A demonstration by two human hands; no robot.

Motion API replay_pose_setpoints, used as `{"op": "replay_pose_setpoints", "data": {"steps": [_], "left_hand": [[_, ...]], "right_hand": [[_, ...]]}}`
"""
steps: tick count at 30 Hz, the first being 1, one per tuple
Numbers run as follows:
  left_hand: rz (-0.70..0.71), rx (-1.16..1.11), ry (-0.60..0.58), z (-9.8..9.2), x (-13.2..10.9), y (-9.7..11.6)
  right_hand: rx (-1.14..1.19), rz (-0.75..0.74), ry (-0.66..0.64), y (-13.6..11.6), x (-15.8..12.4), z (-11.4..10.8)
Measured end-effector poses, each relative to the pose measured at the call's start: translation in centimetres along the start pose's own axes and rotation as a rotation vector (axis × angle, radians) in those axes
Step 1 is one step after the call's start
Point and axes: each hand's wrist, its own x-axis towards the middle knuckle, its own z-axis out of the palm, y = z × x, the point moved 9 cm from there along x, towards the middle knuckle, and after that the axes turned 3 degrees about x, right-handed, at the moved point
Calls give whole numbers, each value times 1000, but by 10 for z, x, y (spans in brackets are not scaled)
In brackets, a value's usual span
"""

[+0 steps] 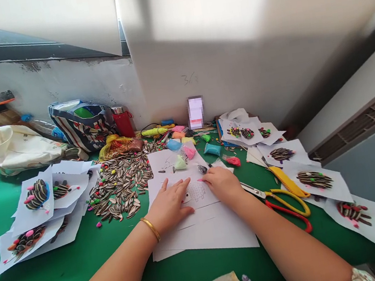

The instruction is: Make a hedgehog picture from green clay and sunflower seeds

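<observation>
Green tabletop [180,280] supports the work area. White sheets of paper [222,231] lie centrally on it, between the forearms. The uppermost one in use bears a line drawing of a four-legged animal [197,191] with a wavy body outline; this drawing sits between the two hands.

Left hand [173,203]: palm down on the paper, fingers spread and apart, gripping nothing; it appears to steady the sheet. Right hand [224,183]: fingers bunched together at the upper right of the drawing. A small pink spot shows at the fingertips; whether it is a pinched piece cannot be told.

Status, completed: sheets bearing striped-seed figures with coloured dabs lie in a left-hand stack [21,218] and a right-hand row [341,189]. These units appear finished.

Status, outstanding: the visible part of the central drawing carries no seeds, so this unit is judged to be at an early stage. Judging by the surrounding examples, both seed covering and colour dabs remain; the portion beneath the fingers is hidden.

Supplies: a loose heap of striped seeds [119,183] lies left of the paper. Soft packets, including a teal packet [213,149] and a red packet [232,160], lie beyond the hands. Scissors [256,191] rest beside the right forearm, next to a yellow cutter [288,182].
</observation>
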Motion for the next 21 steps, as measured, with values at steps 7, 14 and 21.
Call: {"op": "replay_pose_setpoints", "data": {"steps": [7, 14, 21], "left_hand": [[-8, 11, -12, 0, 0, -3], [4, -3, -20, -5, -1, -7], [23, -18, 10, -7, -3, -11]], "right_hand": [[-79, 67, 15, 12, 1, -1], [-83, 84, -14, 12, 0, -2], [-32, 67, 23, 14, -1, -5]]}}
